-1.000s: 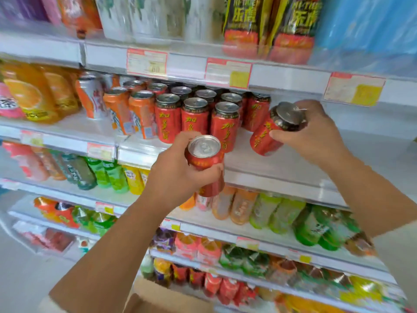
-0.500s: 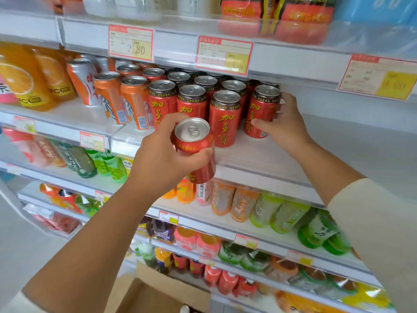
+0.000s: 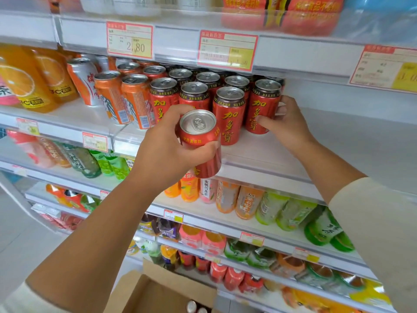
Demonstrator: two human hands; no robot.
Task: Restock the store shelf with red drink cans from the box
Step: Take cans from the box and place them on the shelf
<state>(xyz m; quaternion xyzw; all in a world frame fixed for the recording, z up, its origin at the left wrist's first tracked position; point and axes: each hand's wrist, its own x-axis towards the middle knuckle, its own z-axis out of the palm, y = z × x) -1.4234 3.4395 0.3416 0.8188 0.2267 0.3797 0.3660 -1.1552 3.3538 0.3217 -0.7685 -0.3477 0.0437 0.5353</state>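
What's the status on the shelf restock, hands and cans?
Left hand holding a red can off the shelf. Right hand on the rightmost front can, standing on the shelf. Shelf bare to its right; nothing blocking.

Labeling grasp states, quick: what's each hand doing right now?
Left hand: closed around a red can, held off the shelf.
Right hand: gripping the rightmost shelf can, standing upright.

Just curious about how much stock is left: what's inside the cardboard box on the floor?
In the cardboard box, only two silvery can tops show at the frame's bottom edge. The box walls and the frame edge hide the rest, so the count cannot be told.
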